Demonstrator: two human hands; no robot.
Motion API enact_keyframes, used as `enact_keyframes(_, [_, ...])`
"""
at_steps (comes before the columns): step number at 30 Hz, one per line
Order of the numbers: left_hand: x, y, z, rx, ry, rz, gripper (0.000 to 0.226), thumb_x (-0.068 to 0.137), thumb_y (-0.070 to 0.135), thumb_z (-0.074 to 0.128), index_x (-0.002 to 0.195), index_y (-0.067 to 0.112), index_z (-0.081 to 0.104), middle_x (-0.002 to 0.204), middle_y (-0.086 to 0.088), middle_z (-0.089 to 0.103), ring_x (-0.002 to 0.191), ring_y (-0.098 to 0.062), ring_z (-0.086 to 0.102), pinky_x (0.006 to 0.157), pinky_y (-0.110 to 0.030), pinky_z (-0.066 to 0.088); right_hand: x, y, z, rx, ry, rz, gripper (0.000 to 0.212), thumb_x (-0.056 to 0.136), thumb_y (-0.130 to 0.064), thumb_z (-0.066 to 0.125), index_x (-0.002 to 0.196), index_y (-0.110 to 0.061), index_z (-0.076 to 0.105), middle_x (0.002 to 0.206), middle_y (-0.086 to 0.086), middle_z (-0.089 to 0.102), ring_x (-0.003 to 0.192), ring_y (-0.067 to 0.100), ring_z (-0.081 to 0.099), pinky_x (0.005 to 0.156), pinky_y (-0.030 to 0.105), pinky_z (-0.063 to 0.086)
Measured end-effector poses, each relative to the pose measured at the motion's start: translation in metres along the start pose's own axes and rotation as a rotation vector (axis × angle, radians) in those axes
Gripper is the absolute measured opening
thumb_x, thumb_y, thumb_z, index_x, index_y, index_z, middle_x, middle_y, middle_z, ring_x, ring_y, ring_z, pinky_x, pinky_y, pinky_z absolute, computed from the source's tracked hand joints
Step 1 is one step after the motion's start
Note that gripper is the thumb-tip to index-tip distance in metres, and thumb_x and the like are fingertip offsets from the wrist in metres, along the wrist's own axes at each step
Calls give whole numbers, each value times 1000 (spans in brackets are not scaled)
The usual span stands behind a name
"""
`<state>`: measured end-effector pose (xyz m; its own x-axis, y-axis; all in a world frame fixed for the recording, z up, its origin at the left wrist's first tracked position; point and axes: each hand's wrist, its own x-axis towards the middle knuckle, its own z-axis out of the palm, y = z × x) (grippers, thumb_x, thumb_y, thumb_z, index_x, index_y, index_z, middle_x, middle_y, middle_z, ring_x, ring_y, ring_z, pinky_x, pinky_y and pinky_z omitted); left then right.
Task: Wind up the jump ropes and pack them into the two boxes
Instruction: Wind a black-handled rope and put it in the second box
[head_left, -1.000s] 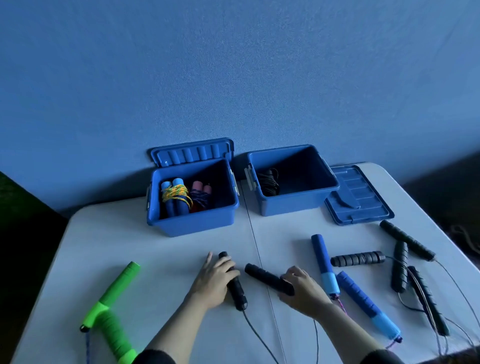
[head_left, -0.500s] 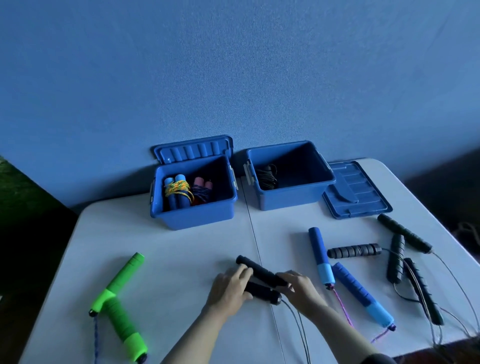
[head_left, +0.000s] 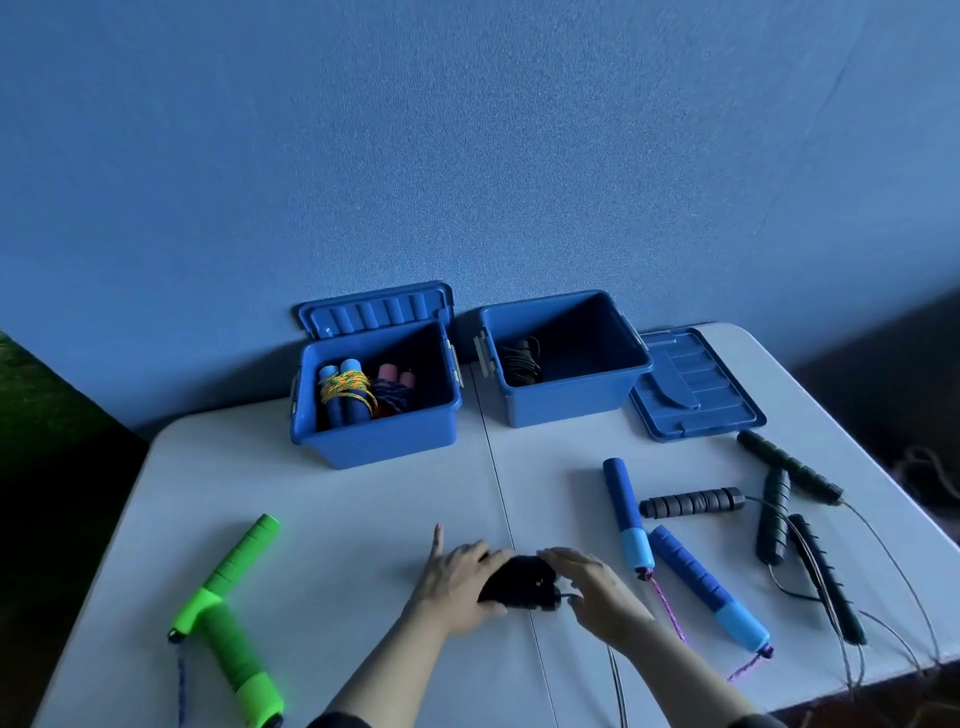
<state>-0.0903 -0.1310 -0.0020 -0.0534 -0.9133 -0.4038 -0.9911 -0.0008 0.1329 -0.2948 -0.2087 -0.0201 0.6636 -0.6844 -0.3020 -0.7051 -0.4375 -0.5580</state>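
Two black rope handles lie pressed side by side at the table's near middle. My left hand grips them from the left, its index finger sticking up. My right hand holds them from the right, and their thin cord runs off the near edge. The left blue box holds wound ropes with blue and pink handles. The right blue box holds one wound black rope.
A green-handled rope lies at the near left. A blue-handled rope and several black-handled ropes with loose cords lie to the right. A loose blue lid rests beside the right box. The white table meets a blue wall.
Both hands brought the two black handles together from lying apart, and now clasp them as one bundle at the table's middle.
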Motion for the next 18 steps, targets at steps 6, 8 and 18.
enact_keyframes(6, [-11,4,15,51,21,53,65,90,60,39,146,40,14,137,-4,38,122,-27,43,101,-41,27,1,3,-6,142,63,276,31,83,-8,63,57,-19,51,64,7,56,52,14,56,54,22,50])
enact_keyframes(8, [-15,5,18,64,23,107,64,83,64,23,140,42,6,139,-6,34,117,-29,46,99,-41,31,3,0,-10,165,13,276,26,87,-2,58,62,-8,55,58,11,57,43,10,57,51,28,54])
enact_keyframes(18, [-20,3,35,-74,-48,36,67,70,54,41,135,39,34,100,-3,63,70,-21,62,52,-29,52,9,-7,-11,98,-40,268,26,91,-10,44,66,-14,44,66,4,50,47,13,52,48,27,49])
